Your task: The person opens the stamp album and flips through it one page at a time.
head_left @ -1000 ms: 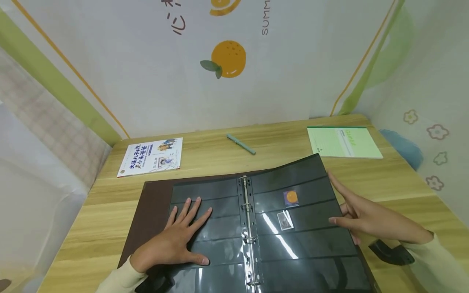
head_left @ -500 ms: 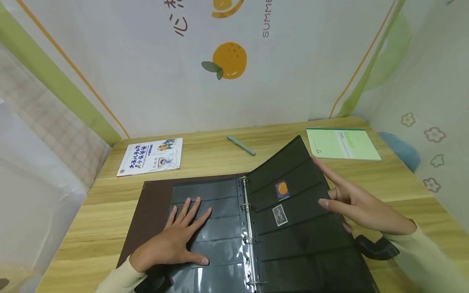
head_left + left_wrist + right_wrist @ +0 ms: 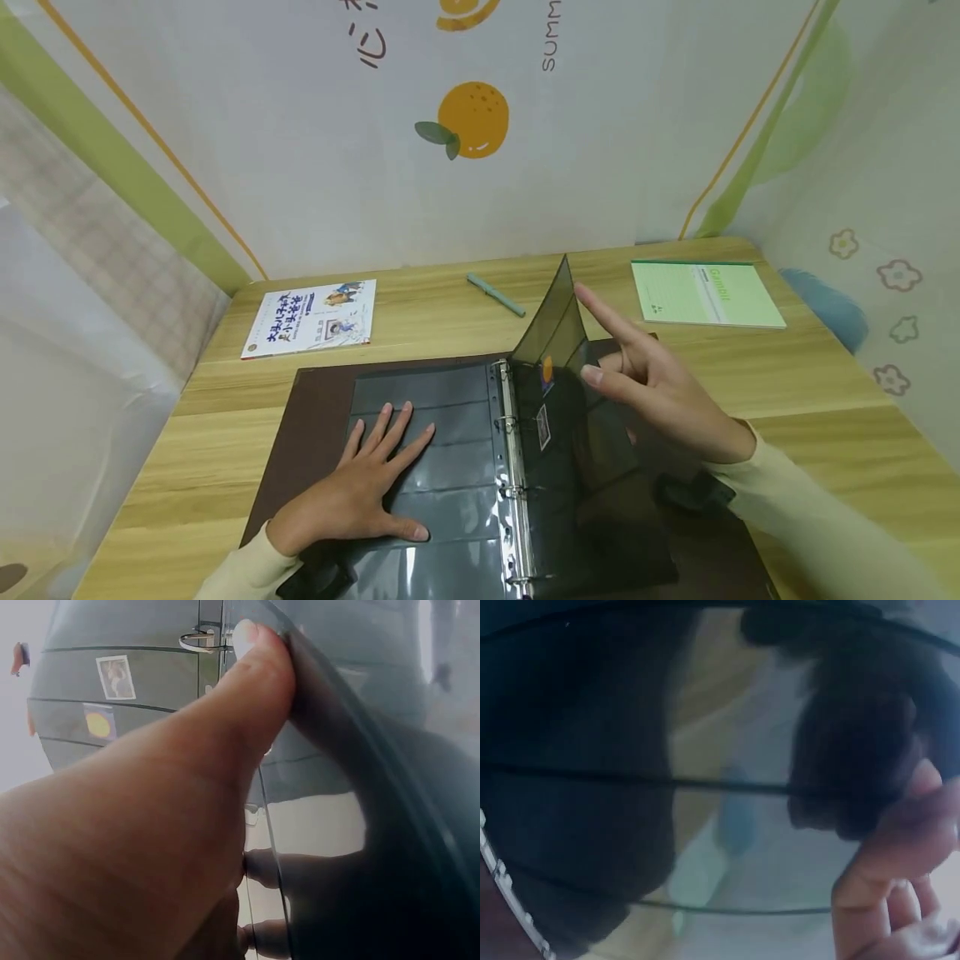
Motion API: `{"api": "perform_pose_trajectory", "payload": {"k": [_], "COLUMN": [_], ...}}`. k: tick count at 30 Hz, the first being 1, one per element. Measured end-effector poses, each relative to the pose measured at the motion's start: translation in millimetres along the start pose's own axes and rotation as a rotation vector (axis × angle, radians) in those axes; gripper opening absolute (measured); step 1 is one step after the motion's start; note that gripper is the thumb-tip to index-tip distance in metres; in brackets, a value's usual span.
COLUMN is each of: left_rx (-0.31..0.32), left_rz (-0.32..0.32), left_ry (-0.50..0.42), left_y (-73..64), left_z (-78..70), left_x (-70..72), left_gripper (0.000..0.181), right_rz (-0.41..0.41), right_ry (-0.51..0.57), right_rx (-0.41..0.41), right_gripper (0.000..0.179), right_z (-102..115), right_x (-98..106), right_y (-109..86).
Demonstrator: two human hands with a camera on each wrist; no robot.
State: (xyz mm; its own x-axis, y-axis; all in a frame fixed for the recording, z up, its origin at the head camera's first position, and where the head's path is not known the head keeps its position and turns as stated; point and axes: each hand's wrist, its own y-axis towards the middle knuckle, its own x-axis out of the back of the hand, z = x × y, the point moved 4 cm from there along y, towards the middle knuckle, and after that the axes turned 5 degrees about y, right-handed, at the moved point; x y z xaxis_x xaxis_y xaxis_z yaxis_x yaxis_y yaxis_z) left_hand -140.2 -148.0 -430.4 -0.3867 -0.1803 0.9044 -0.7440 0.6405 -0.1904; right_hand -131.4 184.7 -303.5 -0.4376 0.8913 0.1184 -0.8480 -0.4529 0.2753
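Observation:
A ring binder stamp album with a dark brown cover [image 3: 311, 417] lies spread on the table. My left hand [image 3: 360, 496] rests with fingers spread on the left pocket page [image 3: 450, 467]; in the left wrist view its thumb reaches toward the rings. With thumb and fingers, my right hand [image 3: 660, 392] holds the outer edge of the right pocket page [image 3: 551, 508], which stands steeply up from the metal ring spine [image 3: 513, 475]. An orange-and-purple stamp [image 3: 547, 375] and a grey, white-edged stamp [image 3: 543, 427] sit in its strips. Some right fingers are hidden behind the page.
At the back left lies a white picture book [image 3: 311, 318]. A green pen [image 3: 495, 294] is behind the album, and a light green notebook [image 3: 705, 293] lies back right. A printed curtain [image 3: 585, 167] hangs behind the wooden table [image 3: 832, 417].
My right hand has moved left and lifted the right page from nearly flat to almost upright, baring the brown cover underneath. My left hand has stayed in place.

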Motion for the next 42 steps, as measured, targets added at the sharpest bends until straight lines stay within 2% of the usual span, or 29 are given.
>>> {"api": "perform_pose_trajectory", "payload": {"k": [4, 13, 15, 19, 22, 24, 27, 29, 32, 34, 37, 42], "left_rx": [0.002, 0.01, 0.009, 0.0, -0.003, -0.003, 0.002, 0.003, 0.002, 0.0, -0.013, -0.021], "left_rz": [0.003, 0.015, 0.012, 0.009, 0.012, 0.013, 0.014, 0.013, 0.012, 0.008, -0.003, 0.0], "left_ry": [-0.007, 0.006, 0.006, 0.004, -0.002, -0.006, -0.003, -0.001, 0.005, 0.012, 0.024, 0.021], "left_y": [0.3, 2.9, 3.5, 4.4, 4.8, 4.7, 4.6, 4.5, 4.3, 3.8, 2.2, 1.3], "left_z": [-0.7, 1.1, 2.0, 2.9, 2.4, 2.1, 1.9, 2.4, 2.8, 3.1, 2.8, 3.5], "left_x": [0.1, -1.3, -2.0, -3.5, -4.2, -4.2, -3.5, -3.1, -2.2, -1.6, 0.4, 2.3], "left_gripper": [0.117, 0.116, 0.116, 0.116, 0.115, 0.115, 0.115, 0.115, 0.115, 0.115, 0.115, 0.113], "right_rz": [0.006, 0.038, 0.057, 0.12, 0.177, 0.2, 0.189, 0.157, 0.104, 0.091, 0.128, 0.268], "right_ry": [0.043, 0.063, 0.095, 0.149, 0.15, 0.135, 0.004, -0.133, -0.366, -0.466, -0.519, -0.508], "right_rx": [0.004, -0.027, -0.003, 0.104, 0.189, 0.2, 0.192, 0.176, 0.174, 0.163, 0.125, 0.055], "right_gripper": [0.077, 0.079, 0.079, 0.077, 0.078, 0.082, 0.091, 0.094, 0.089, 0.082, 0.078, 0.083], "right_z": [1, -1, -2, -7, -15, -23, -34, -42, -52, -59, -67, -77], "right_x": [-10, -31, -37, -48, -56, -61, -65, -65, -61, -58, -54, -49], "right_y": [8.3, 24.3, 28.2, 34.1, 35.4, 34.4, 29.3, 24.7, 17.8, 13.4, 6.3, -7.6]}}
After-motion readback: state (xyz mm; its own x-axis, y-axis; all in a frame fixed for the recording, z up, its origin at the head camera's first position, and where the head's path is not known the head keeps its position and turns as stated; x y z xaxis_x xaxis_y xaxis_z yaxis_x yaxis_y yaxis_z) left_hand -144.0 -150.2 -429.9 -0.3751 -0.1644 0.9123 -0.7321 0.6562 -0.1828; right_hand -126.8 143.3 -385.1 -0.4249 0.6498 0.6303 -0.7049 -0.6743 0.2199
